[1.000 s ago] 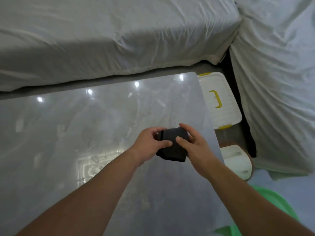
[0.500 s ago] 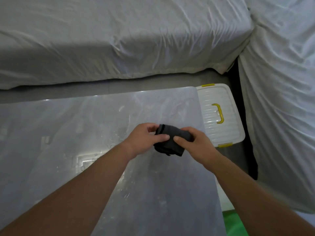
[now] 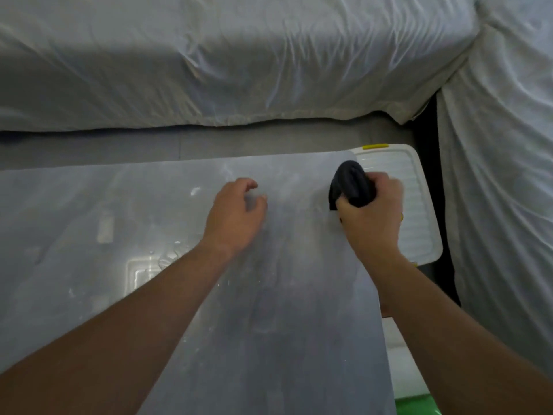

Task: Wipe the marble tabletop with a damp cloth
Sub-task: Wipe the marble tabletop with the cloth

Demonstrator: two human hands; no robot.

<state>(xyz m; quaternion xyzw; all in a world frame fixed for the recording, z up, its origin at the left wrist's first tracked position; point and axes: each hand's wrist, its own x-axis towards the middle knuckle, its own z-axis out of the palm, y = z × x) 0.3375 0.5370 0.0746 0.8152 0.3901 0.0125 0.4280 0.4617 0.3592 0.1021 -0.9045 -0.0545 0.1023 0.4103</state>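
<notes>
While gripped in right hand [image 3: 371, 217], bunched dark cloth [image 3: 351, 184] points away toward tabletop [image 3: 269, 324] far-right corner; left hand [image 3: 235, 217] well apart, fingers loosely curled, holding nothing.

A wide run of the marble surface [image 3: 89, 220] lies open to the left of the left hand [image 3: 235, 217]. A narrower lane runs between it and the right hand [image 3: 371, 217], which grips a dark cloth [image 3: 351, 184] at the far right corner. Both forearms cross the near half. Just past the right edge a white lidded box [image 3: 419, 235] sits lower, hemmed in by sheet-draped furniture [image 3: 502, 175]. A strip of grey floor [image 3: 209, 145] separates the far edge from a draped bed [image 3: 239, 70].
</notes>
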